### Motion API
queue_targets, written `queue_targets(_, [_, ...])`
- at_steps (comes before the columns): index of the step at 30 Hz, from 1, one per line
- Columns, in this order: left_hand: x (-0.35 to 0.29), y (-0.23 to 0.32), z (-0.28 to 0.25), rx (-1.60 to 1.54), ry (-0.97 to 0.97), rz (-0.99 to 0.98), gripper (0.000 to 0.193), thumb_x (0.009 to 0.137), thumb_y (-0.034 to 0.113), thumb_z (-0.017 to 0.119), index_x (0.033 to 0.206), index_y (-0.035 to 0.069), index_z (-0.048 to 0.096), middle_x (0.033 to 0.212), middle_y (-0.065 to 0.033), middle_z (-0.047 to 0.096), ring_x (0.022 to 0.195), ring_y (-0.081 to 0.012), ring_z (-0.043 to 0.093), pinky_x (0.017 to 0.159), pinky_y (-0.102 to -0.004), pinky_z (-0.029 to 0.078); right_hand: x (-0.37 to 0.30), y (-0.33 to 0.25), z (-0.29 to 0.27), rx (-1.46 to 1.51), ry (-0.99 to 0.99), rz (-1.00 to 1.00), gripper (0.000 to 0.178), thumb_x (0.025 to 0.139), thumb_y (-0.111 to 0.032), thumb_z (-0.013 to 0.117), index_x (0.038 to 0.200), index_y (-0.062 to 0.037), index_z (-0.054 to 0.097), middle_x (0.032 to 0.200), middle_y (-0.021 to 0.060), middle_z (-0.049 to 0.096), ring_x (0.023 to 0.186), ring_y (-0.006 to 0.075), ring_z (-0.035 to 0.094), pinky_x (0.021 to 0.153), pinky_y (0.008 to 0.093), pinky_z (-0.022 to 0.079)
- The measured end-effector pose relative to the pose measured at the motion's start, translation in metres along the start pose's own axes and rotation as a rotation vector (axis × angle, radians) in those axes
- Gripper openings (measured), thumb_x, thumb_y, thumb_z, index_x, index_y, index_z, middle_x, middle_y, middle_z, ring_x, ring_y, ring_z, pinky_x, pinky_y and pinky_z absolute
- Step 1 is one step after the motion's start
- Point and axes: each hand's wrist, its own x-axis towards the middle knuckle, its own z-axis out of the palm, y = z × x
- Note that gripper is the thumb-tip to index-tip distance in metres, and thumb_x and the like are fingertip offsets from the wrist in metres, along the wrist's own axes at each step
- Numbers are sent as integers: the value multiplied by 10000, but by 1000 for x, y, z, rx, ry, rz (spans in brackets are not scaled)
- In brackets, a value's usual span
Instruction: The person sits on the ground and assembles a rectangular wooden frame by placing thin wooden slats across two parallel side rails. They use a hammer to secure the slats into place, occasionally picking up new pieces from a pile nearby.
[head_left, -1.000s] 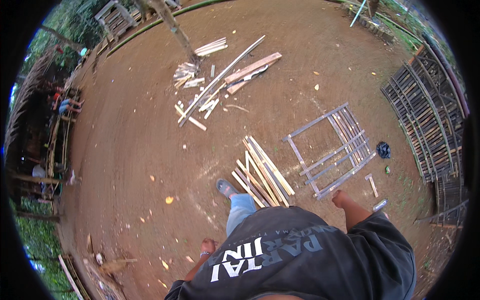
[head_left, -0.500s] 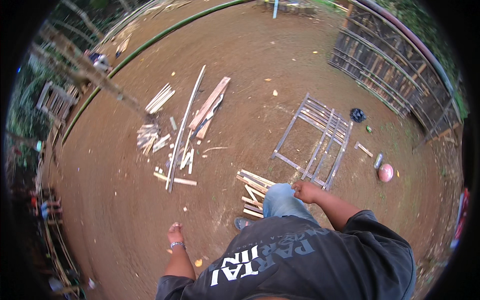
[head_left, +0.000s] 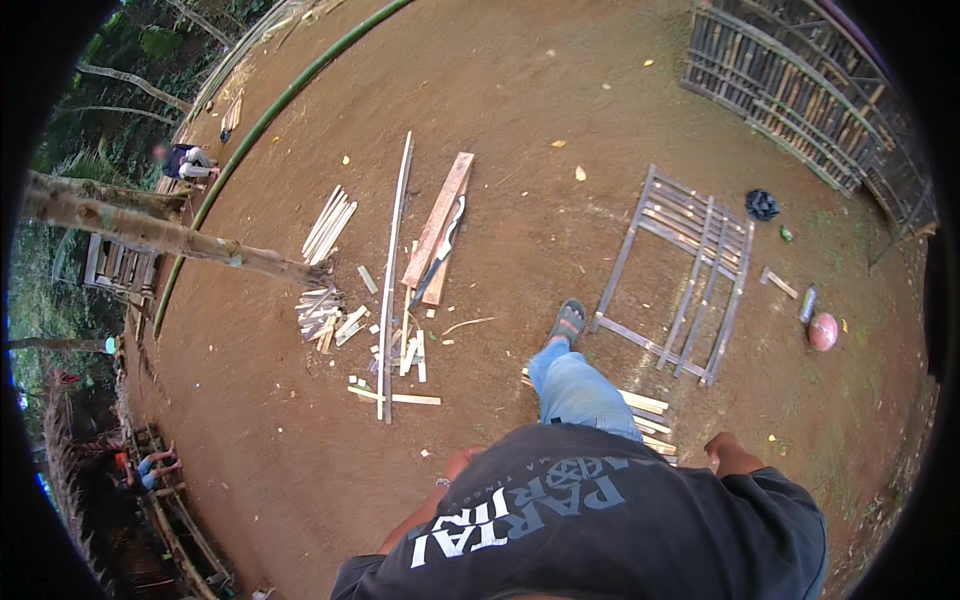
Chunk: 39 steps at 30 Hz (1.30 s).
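My left hand (head_left: 461, 463) hangs by my side, wearing a bracelet; the dark shirt covers much of it and its fingers are not clear. Out to the other side, my right hand (head_left: 720, 446) hangs low, its fingers too small and foreshortened to read. Nothing shows in either hand. Beside the right hand, partly behind my leg, lies a pile of pale wooden slats (head_left: 643, 402) on the ground. My sandalled foot (head_left: 568, 320) is stepping forward, close to a slatted wooden frame (head_left: 682, 270) lying flat on the dirt.
Left of centre lie long battens (head_left: 393, 270), reddish planks (head_left: 437, 225) with a handsaw (head_left: 447, 240), a slat bundle (head_left: 328, 226) and offcuts. A tree trunk (head_left: 190, 232) leans nearby. On the right are a hammer (head_left: 779, 283), bottle (head_left: 808, 303), ball (head_left: 822, 332) and bamboo fence (head_left: 780, 95).
My sandalled foot has swung forward past the slats. The left hand has drawn back beside my body; the right has dropped away from my thigh. The whole view has shifted and turned.
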Motion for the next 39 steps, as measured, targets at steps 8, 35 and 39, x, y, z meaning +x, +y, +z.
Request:
queue_targets(8, [81, 79, -111, 516, 50, -305, 317, 865, 328, 706, 1009, 50, 754, 940, -141, 746, 898, -299, 712, 824, -362, 550, -210, -177, -439, 966, 804, -643, 285, 905, -314, 651, 1032, -68, 722, 1057, 195, 698, 991, 366, 669, 850, 452, 519])
queue_targets(35, [626, 517, -241, 1052, -1420, 191, 383, 856, 326, 721, 1092, 24, 728, 952, -117, 764, 851, -183, 695, 813, -337, 525, -228, -272, -529, 1323, 504, -134, 325, 948, -318, 533, 1114, -89, 693, 1107, 182, 710, 1058, 362, 666, 893, 476, 517])
queue_targets(39, [659, 553, -224, 1175, -1504, 294, 428, 856, 337, 696, 1118, 0, 715, 1046, -181, 752, 938, -270, 716, 855, -372, 530, -277, -296, -515, 1708, 373, -307, 276, 927, -273, 550, 1050, -74, 697, 1047, 201, 710, 992, 370, 678, 845, 463, 521])
